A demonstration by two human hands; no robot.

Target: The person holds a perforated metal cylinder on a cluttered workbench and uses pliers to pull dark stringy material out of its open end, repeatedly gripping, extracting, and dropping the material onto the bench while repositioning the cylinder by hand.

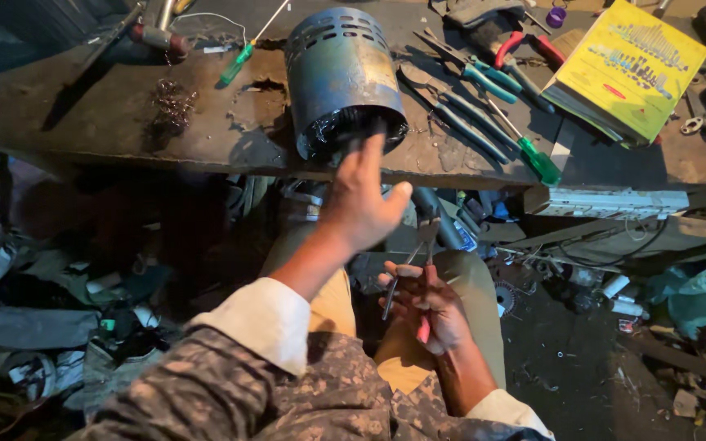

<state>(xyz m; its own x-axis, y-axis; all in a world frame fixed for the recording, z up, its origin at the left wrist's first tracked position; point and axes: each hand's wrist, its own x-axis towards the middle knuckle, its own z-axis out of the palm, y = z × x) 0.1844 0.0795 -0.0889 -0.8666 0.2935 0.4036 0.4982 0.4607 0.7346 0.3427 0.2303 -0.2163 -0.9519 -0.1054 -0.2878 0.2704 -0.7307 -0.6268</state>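
A blue cylindrical metal motor housing (339, 75) with vent slots lies on its side at the edge of a worn workbench (108, 122). My left hand (363, 200) reaches up with its fingertips at the housing's dark open end, fingers apart and holding nothing. My right hand (426, 306) rests lower, over my lap, gripping a pair of pliers (418, 253) with reddish handles, the jaws pointing up.
On the bench lie several pliers and cutters (475, 98), a green-handled screwdriver (529, 151), another green screwdriver (243, 53), a yellow book (627, 65) and a tangle of wire (172, 102). Scrap parts, bags and cables cover the floor under the bench.
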